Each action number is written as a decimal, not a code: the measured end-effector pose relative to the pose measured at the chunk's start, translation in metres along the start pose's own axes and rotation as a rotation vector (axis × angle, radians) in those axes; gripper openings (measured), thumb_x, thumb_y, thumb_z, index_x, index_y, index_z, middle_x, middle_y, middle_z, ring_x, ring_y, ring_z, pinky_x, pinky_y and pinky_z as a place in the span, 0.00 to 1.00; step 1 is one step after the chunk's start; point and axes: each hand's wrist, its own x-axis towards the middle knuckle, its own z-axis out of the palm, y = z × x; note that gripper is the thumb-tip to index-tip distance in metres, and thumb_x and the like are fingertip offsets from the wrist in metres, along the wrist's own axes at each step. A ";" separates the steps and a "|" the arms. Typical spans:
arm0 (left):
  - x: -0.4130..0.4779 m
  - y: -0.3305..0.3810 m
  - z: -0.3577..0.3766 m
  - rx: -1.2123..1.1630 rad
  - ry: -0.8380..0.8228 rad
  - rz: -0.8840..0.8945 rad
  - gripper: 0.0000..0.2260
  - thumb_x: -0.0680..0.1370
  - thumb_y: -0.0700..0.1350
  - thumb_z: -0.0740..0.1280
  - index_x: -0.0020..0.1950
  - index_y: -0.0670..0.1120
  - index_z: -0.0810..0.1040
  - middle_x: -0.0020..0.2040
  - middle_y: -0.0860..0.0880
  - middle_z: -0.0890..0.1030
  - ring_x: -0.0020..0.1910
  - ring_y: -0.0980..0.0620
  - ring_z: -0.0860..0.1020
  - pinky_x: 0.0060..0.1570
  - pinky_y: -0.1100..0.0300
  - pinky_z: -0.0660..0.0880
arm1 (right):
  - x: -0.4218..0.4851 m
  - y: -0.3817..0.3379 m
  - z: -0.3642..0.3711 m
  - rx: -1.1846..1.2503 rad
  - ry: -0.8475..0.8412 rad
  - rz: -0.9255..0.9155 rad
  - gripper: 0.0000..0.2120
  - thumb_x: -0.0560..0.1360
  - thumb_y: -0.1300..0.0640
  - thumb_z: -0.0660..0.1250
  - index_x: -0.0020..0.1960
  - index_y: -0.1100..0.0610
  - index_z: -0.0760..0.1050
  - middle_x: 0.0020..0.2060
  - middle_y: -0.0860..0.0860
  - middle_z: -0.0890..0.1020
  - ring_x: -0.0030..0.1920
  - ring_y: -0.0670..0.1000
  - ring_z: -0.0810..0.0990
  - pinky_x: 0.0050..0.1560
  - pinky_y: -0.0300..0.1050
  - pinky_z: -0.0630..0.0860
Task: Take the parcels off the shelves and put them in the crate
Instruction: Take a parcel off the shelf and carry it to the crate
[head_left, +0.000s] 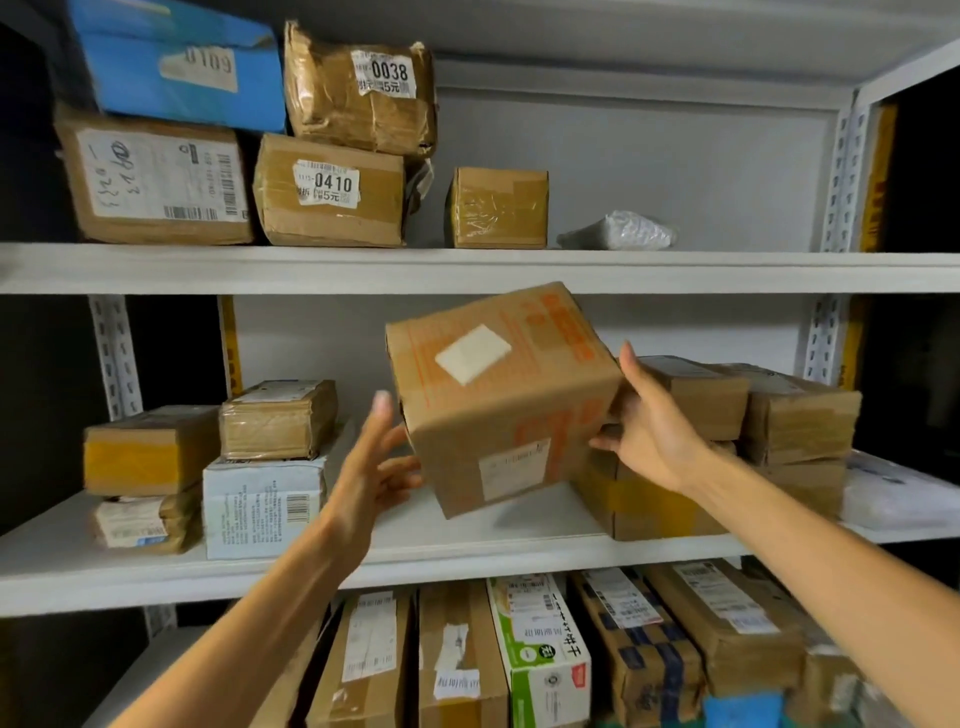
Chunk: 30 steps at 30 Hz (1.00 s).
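A brown cardboard parcel (501, 395) with orange print and white labels hangs tilted above the middle shelf (467, 561). My left hand (376, 457) touches its lower left side with spread, nearly straight fingers. On the parcel's right side my right hand (647, 421) presses with fingers extended, some of them hidden behind the box. More taped parcels lie on the middle shelf: a stack at the left (275, 421) and a stack at the right (795, 415). No crate is in view.
The top shelf (467, 267) carries brown boxes labelled 0038 (363, 88) and 0410 (330, 189), a blue parcel (176, 62), a small box (498, 208) and a white bag (618, 231). Upright parcels (540, 654) pack the bottom shelf. White perforated posts frame the rack.
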 end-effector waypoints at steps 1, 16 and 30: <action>0.001 0.004 0.003 0.047 -0.003 0.002 0.42 0.60 0.83 0.53 0.65 0.62 0.76 0.53 0.49 0.84 0.47 0.51 0.79 0.55 0.52 0.68 | 0.001 -0.001 0.000 -0.052 -0.019 0.006 0.28 0.68 0.31 0.59 0.60 0.45 0.78 0.49 0.50 0.83 0.52 0.52 0.77 0.53 0.49 0.69; 0.011 0.025 -0.003 -0.104 -0.026 0.015 0.37 0.61 0.65 0.71 0.64 0.46 0.75 0.55 0.42 0.81 0.52 0.43 0.80 0.54 0.47 0.76 | 0.010 0.009 0.004 0.160 0.041 0.059 0.12 0.68 0.49 0.70 0.47 0.57 0.81 0.43 0.55 0.85 0.45 0.55 0.83 0.50 0.49 0.76; 0.027 -0.041 -0.022 0.002 0.140 0.069 0.36 0.60 0.48 0.79 0.68 0.52 0.74 0.57 0.52 0.83 0.54 0.53 0.82 0.53 0.57 0.79 | 0.049 0.096 0.032 0.096 -0.026 0.135 0.29 0.56 0.58 0.79 0.56 0.47 0.78 0.50 0.51 0.85 0.49 0.49 0.84 0.48 0.47 0.75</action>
